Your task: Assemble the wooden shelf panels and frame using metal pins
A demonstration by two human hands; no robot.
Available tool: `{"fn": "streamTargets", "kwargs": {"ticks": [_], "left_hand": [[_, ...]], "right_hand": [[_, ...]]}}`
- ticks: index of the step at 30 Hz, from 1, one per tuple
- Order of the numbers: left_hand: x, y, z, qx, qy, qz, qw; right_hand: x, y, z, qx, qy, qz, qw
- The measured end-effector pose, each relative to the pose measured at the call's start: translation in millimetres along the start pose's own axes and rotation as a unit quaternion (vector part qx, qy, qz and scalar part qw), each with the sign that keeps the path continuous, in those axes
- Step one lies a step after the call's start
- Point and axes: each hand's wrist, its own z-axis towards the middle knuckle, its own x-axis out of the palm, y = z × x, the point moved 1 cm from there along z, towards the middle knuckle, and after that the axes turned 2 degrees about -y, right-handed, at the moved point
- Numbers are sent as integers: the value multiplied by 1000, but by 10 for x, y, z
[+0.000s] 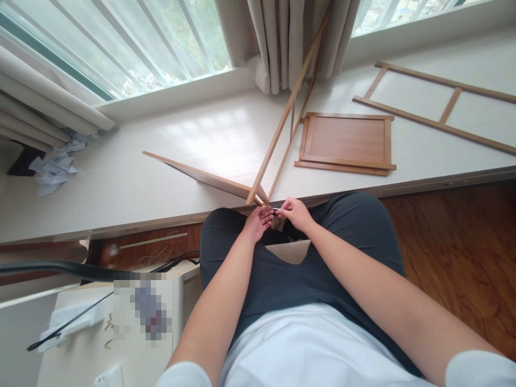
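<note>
A narrow wooden ladder-like frame (278, 126) leans up from the sill edge toward the curtain. At its lower end it meets a wooden panel (201, 176) that slants off to the left. My left hand (259, 223) is palm up at this joint, fingers partly curled, its upper fingers against the frame's end. Just to the right, my right hand (296, 214) pinches a thin metal tool (276, 209) whose tip points at the joint; it looks like a hex key, but is small. The exact contact at the joint is hidden by my fingers.
On the white sill (226, 123) lie stacked wooden panels (346, 141) and another ladder-like frame (439, 123). Crumpled paper (54, 169) sits at the far left. A small cabinet (72, 360) at lower left holds screws (108, 332), a power strip (76, 320) and cables.
</note>
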Motion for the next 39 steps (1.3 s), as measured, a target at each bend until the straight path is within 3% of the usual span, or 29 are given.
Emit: {"fn": "streamTargets", "kwargs": {"ticks": [22,39], "left_hand": [[-5,10,25,-12,12,2,1000],[13,7,27,6,-5,1,1000]], "right_hand": [[4,-1,36,-6,8,26,1000],[17,-166,99,47,-12,-26,998]]}}
